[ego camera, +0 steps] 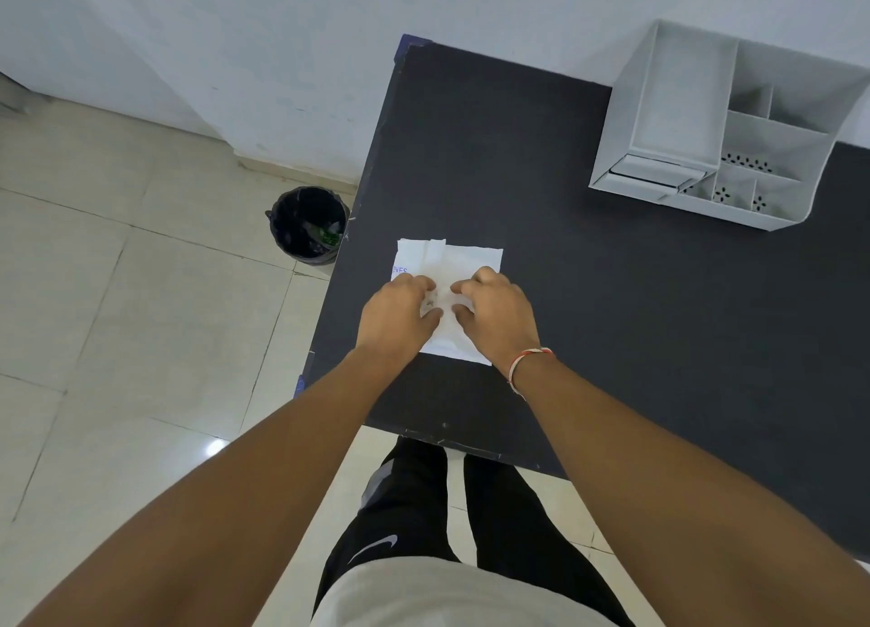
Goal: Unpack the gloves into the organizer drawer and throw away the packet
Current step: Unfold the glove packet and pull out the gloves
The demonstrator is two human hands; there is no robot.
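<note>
A flat white glove packet [463, 261] with blue lettering lies on the dark table [588, 320] near its left edge. My left hand [395, 318] rests on the packet's left half and my right hand [496, 313] on its right half. Both hands pinch the packet's middle between thumb and fingers. The gloves themselves are hidden inside. A white plastic organizer [659, 108] stands at the table's back right, its small drawer [652, 173] at the lower front looking shut.
A black bin [308, 223] with a dark liner stands on the tiled floor just left of the table. A white wall runs behind the table. My legs are at the table's front edge.
</note>
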